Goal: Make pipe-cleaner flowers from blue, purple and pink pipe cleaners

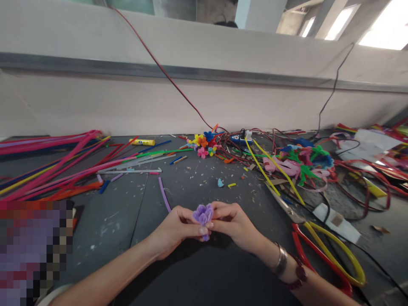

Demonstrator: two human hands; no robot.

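A small purple pipe-cleaner flower (pixel 203 214) is held up between both hands, low in the middle of the head view. My left hand (pixel 178 225) pinches its lower part between thumb and fingers. From the other side, my right hand (pixel 234 223) grips it by the petals and base, its fingers closed. The flower's short stem pokes out below the fingertips. Just beyond my left hand lies a loose purple pipe cleaner (pixel 163 193) on the dark table (pixel 188 178). To the right of my right hand are scissors (pixel 333 255) with red and yellow handles.
Bundles of coloured pipe cleaners (pixel 57 165) spread over the left side, near a yellow glue stick (pixel 142 142). Colourful finished flowers (pixel 204 142) sit at the back, beside tangled cables (pixel 226 142). Green and pink pieces (pixel 306 161) pile up at the right. A pale wall (pixel 143 102) closes the rear.
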